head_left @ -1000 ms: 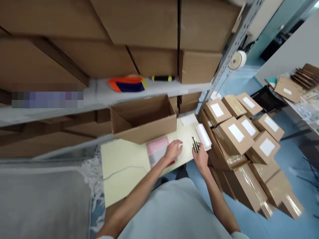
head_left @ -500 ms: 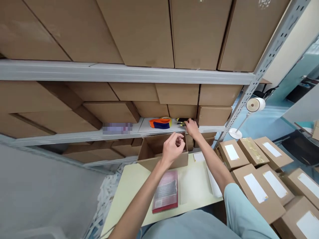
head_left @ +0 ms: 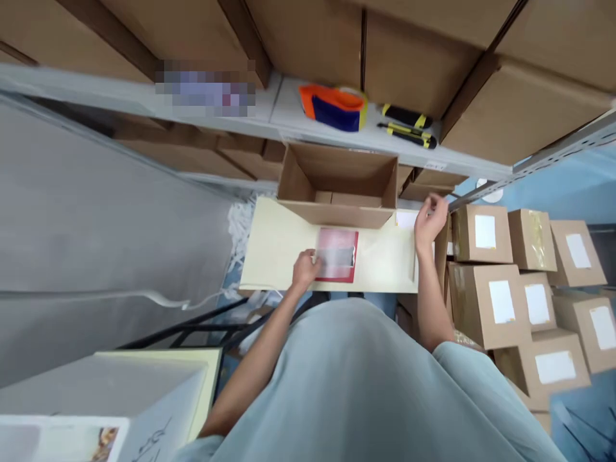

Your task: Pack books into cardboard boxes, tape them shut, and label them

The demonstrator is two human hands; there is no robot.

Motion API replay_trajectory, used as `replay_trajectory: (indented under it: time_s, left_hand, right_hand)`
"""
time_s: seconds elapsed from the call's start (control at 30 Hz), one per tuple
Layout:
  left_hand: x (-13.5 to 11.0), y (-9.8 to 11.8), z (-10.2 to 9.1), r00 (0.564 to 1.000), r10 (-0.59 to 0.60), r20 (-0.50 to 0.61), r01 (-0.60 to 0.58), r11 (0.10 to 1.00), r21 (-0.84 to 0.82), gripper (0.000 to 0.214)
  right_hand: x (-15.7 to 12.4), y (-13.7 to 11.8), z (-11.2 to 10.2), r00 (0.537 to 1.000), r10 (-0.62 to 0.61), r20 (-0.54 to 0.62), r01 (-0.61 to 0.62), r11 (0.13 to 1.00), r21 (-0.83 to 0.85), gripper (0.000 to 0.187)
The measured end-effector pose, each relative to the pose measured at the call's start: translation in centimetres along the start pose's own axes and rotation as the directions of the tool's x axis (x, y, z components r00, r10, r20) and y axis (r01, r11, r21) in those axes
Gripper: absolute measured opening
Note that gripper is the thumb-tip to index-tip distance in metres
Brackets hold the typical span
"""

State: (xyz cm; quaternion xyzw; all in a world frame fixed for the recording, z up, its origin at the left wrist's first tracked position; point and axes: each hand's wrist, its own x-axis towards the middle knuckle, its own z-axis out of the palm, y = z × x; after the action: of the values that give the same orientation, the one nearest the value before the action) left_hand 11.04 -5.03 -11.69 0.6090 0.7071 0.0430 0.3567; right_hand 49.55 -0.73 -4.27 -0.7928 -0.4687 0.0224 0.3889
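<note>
My left hand (head_left: 305, 268) is curled against the left edge of a flat red packet in clear wrap (head_left: 337, 255), which lies on a pale yellow table (head_left: 274, 247). My right hand (head_left: 430, 219) hovers over the table's right end with its fingers loosely bent and nothing visible in them. An open, empty cardboard box (head_left: 339, 183) stands at the back of the table. Two black-and-yellow utility knives (head_left: 407, 126) lie on the metal shelf (head_left: 308, 125) above, beside an orange and blue tape dispenser (head_left: 333, 106).
Large cardboard cartons fill the shelves above and below. Stacked small boxes with white labels (head_left: 500, 282) stand to the right on a blue floor. A grey surface (head_left: 77, 218) lies to the left, and a white box (head_left: 101, 410) sits near the bottom left.
My right hand left the black-and-yellow knife on the shelf and came down to the table's right end. My left hand dropped from the air onto the red packet.
</note>
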Motion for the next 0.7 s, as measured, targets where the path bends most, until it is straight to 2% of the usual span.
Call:
replay_trajectory:
  time_s: [0.03, 0.07, 0.1, 0.17, 0.2, 0.23, 0.3, 0.33, 0.4, 0.47, 0.63, 0.7]
  left_hand:
    - [1.1, -1.6, 0.7, 0.998, -0.049, 0.027, 0.048, 0.999, 0.018, 0.035]
    - [2.1, -2.8, 1.4, 0.995, -0.084, 0.052, 0.082, 0.996, 0.033, 0.037]
    - [3.0, -3.7, 2.2, 0.991, -0.111, 0.076, 0.108, 0.993, 0.044, 0.038]
    - [4.7, -4.7, 3.7, 0.982, -0.148, 0.114, 0.142, 0.988, 0.058, 0.039]
    - [5.5, -4.9, 4.4, 0.978, -0.163, 0.130, 0.156, 0.986, 0.060, 0.040]
    - [6.2, -5.1, 5.0, 0.973, -0.179, 0.146, 0.172, 0.983, 0.060, 0.040]
    - [7.4, -5.5, 5.9, 0.961, -0.209, 0.181, 0.203, 0.978, 0.050, 0.039]
    - [7.9, -5.8, 6.1, 0.954, -0.219, 0.203, 0.216, 0.976, 0.039, 0.037]
    - [8.7, -6.3, 6.3, 0.941, -0.219, 0.256, 0.228, 0.974, -0.003, 0.032]
    - [9.0, -6.9, 6.2, 0.933, -0.180, 0.311, 0.213, 0.974, -0.075, 0.029]
    - [7.5, -7.2, 5.0, 0.925, 0.040, 0.377, 0.113, 0.920, -0.375, 0.037]
    - [6.6, -7.5, 3.7, 0.908, 0.141, 0.394, 0.086, 0.859, -0.505, 0.047]
  right_hand:
    - [-4.2, 0.5, 0.2, 0.986, 0.110, 0.124, -0.110, 0.994, -0.002, 0.051]
    - [-8.4, 0.5, 0.7, 0.931, 0.173, 0.321, -0.180, 0.984, -0.007, 0.051]
    - [-12.4, 0.0, 1.5, 0.881, 0.180, 0.438, -0.194, 0.981, -0.014, 0.047]
    - [-19.0, -1.6, 3.9, 0.801, 0.158, 0.578, -0.182, 0.983, -0.016, 0.029]
    - [-21.5, -2.5, 5.3, 0.752, 0.143, 0.643, -0.169, 0.985, -0.021, 0.025]
    - [-23.3, -3.3, 6.5, 0.657, 0.132, 0.742, -0.135, 0.989, -0.057, 0.031]
    - [-25.4, -4.6, 8.5, 0.517, 0.194, 0.833, -0.101, 0.981, -0.166, 0.045]
    - [-25.9, -5.1, 9.2, 0.472, 0.244, 0.847, -0.100, 0.970, -0.224, 0.049]
    - [-26.2, -5.6, 9.9, 0.448, 0.340, 0.827, -0.136, 0.940, -0.313, 0.050]
    - [-26.1, -5.9, 10.3, 0.457, 0.401, 0.794, -0.187, 0.916, -0.354, 0.048]
    - [-26.0, -6.4, 10.2, 0.511, 0.489, 0.707, -0.351, 0.869, -0.348, 0.043]
    - [-26.0, -6.6, 9.8, 0.541, 0.522, 0.659, -0.437, 0.844, -0.310, 0.051]
